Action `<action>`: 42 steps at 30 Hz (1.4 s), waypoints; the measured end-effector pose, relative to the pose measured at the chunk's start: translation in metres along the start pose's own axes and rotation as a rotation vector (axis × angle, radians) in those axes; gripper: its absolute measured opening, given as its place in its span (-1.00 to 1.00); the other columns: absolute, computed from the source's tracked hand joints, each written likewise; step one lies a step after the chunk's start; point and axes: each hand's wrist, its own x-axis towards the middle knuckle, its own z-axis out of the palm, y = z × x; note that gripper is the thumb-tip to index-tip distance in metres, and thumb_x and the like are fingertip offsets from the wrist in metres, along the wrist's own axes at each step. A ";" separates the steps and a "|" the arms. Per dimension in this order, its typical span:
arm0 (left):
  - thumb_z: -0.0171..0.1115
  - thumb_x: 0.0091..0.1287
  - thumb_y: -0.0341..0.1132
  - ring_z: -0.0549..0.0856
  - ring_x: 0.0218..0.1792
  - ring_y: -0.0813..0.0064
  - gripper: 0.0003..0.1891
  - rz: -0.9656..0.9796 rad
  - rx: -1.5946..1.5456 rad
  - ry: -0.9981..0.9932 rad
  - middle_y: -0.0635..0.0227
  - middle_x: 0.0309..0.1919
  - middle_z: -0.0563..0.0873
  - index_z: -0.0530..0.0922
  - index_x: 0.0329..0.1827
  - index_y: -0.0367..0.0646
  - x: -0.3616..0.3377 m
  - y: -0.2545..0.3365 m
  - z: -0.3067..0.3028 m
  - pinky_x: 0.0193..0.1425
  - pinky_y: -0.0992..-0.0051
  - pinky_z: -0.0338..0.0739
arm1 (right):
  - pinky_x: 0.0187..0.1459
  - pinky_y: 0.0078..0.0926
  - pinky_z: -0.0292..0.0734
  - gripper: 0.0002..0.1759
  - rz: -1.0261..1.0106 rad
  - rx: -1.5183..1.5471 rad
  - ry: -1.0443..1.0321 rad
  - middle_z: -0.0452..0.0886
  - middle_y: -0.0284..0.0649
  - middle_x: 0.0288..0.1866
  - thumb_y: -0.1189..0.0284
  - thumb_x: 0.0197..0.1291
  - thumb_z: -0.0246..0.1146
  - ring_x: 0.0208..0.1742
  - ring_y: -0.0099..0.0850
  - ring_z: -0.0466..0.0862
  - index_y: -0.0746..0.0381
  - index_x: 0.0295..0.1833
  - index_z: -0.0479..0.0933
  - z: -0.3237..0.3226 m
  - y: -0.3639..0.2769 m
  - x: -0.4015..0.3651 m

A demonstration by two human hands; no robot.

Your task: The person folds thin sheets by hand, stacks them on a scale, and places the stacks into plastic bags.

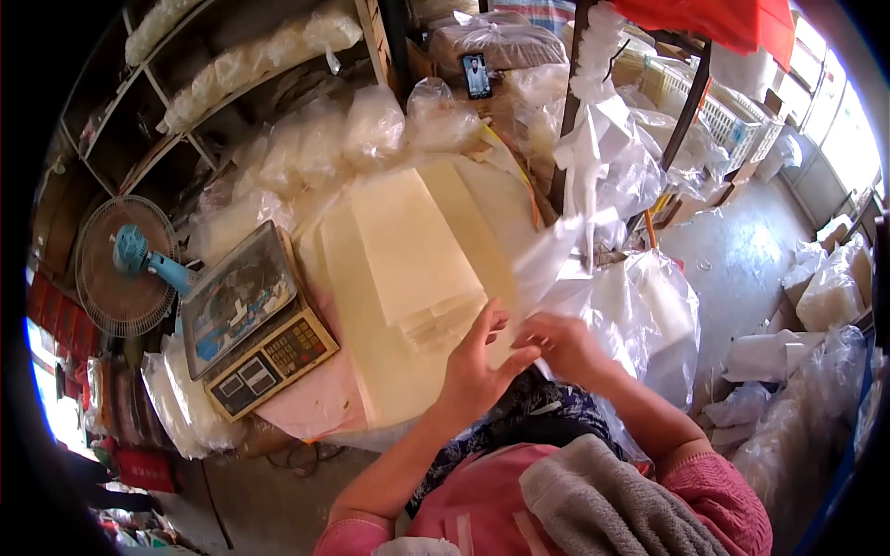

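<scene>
My left hand (pixel 480 364) is at the near edge of the table, its thumb stretched out and its fingers apart, with nothing visible in it. Beside it, my right hand (pixel 562 345) is smeared by motion. Whether its fingers hold anything does not show. In front of my hands lies a stack of pale, cream-coloured plastic sheets or flat bags (pixel 408 241), uneven at the near end. It rests on a larger yellowish sheet (pixel 343 306). A blurred white plastic film (pixel 549 264) hangs just beyond my right hand.
A digital weighing scale (pixel 269 347) with scraps on its pan stands at the left, near a fan (pixel 130 264). Filled clear bags (pixel 371 125) line the table's back. A phone (pixel 476 76) stands there. Plastic bags (pixel 658 296) hang at the right; baskets (pixel 732 116) stand behind.
</scene>
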 end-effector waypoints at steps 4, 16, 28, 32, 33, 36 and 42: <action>0.30 0.27 -0.40 0.66 -0.23 0.54 -0.66 -0.190 -0.130 0.073 0.26 -0.24 0.71 0.53 0.09 -0.28 0.001 -0.004 0.001 -0.13 0.52 0.54 | -0.20 -0.30 0.55 -0.73 -0.070 0.097 -0.230 0.64 -0.05 -0.28 0.50 0.09 0.32 -0.22 -0.11 0.66 0.32 -0.07 0.56 0.021 -0.034 -0.019; 0.32 0.28 -0.38 0.56 -0.42 0.73 -0.70 -0.330 -0.080 0.124 0.42 -0.40 0.70 0.56 0.05 -0.26 -0.029 -0.007 -0.039 -0.33 0.62 0.49 | -0.04 -0.51 0.52 -0.81 0.003 -0.045 0.114 0.70 -0.22 -0.28 0.49 0.11 0.38 -0.15 -0.47 0.66 0.34 -0.18 0.62 -0.025 -0.055 0.018; 0.32 0.28 -0.24 0.58 -0.53 0.57 -0.77 -0.191 0.133 0.101 0.25 -0.53 0.67 0.62 -0.33 -0.28 -0.063 0.006 -0.047 -0.40 0.55 0.47 | -0.32 -0.57 0.50 -0.85 0.372 0.349 -0.344 0.66 -0.28 -0.44 0.46 0.13 0.37 -0.40 -0.60 0.60 0.30 -0.28 0.57 0.019 -0.029 -0.002; 0.32 0.30 -0.26 0.61 -0.48 0.57 -0.77 -0.491 -0.215 -0.200 0.27 -0.46 0.72 0.62 -0.32 -0.29 -0.062 -0.014 -0.039 -0.35 0.57 0.49 | -0.38 -0.66 0.50 -0.81 0.312 0.304 -0.450 0.61 -0.35 -0.47 0.53 0.09 0.41 -0.38 -0.63 0.62 0.34 -0.37 0.50 0.030 -0.037 -0.010; 0.32 0.30 -0.26 0.62 -0.46 0.56 -0.77 -0.546 -0.321 -0.237 0.26 -0.43 0.73 0.63 -0.30 -0.30 -0.064 -0.025 -0.040 -0.34 0.57 0.50 | -0.38 -0.66 0.51 -0.79 0.353 0.418 -0.470 0.61 -0.34 -0.47 0.53 0.07 0.42 -0.37 -0.61 0.64 0.34 -0.40 0.49 0.030 -0.032 -0.013; 0.22 0.36 -0.27 0.67 -0.38 0.48 -0.79 -0.497 -0.488 -0.173 0.23 -0.37 0.73 0.56 -0.31 -0.26 -0.071 -0.039 -0.040 -0.27 0.51 0.58 | -0.38 -0.64 0.56 -0.77 0.448 0.454 -0.421 0.61 -0.28 -0.47 0.55 0.06 0.40 -0.36 -0.53 0.69 0.33 -0.45 0.44 0.017 -0.020 -0.014; 0.02 0.42 -0.31 0.61 -0.48 0.44 -0.82 -0.257 -1.694 -0.009 0.34 -0.55 0.56 0.37 -0.38 -0.12 -0.070 -0.036 -0.068 -0.27 0.41 0.64 | -0.39 -0.52 0.58 -0.91 0.538 0.091 0.042 0.61 -0.22 -0.50 0.53 0.10 0.26 -0.49 -0.46 0.69 0.31 -0.30 0.51 -0.008 0.048 -0.016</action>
